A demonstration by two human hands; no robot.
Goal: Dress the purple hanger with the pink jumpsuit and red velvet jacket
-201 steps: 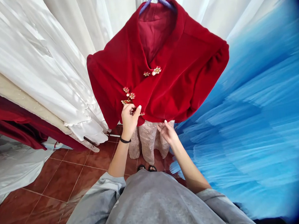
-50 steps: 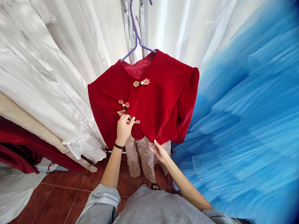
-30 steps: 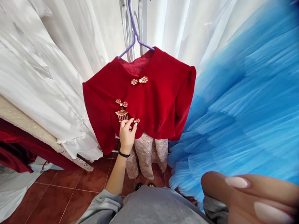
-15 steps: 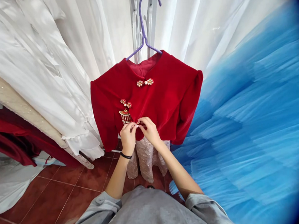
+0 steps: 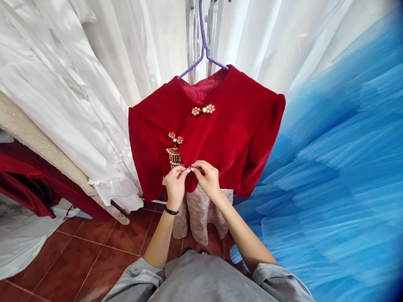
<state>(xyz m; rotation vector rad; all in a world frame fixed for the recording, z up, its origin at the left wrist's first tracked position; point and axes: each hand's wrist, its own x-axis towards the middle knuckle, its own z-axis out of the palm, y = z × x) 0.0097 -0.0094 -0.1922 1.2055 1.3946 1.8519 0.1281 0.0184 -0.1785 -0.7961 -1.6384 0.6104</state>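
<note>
A red velvet jacket [image 5: 221, 140] hangs on a purple hanger [image 5: 202, 26] in front of me. Pearl-and-red flower clasps join it at the collar [image 5: 203, 109] and on the left side of the chest, where a fan-shaped tassel ornament [image 5: 174, 155] dangles. At the lower front edge, both hands pinch a small jeweled clasp [image 5: 189, 167]. My left hand [image 5: 175, 185] grips its left part with thumb and forefinger. From the other side, my right hand [image 5: 207, 177] pinches the right part. The fingertips nearly meet and cover most of the clasp, so whether it is fastened is hidden.
A pale pink sparkly garment [image 5: 199, 215] hangs below the jacket. White garments [image 5: 66, 87] and dark red cloth [image 5: 24, 177] hang at left. A large blue tulle skirt [image 5: 334, 174] fills the right side. Below is a red tiled floor [image 5: 102, 268].
The jacket and hanger appear slightly farther right in view as the camera shifts. Both hands stay pinched at the lower clasp, with only a small shift of the fingers.
</note>
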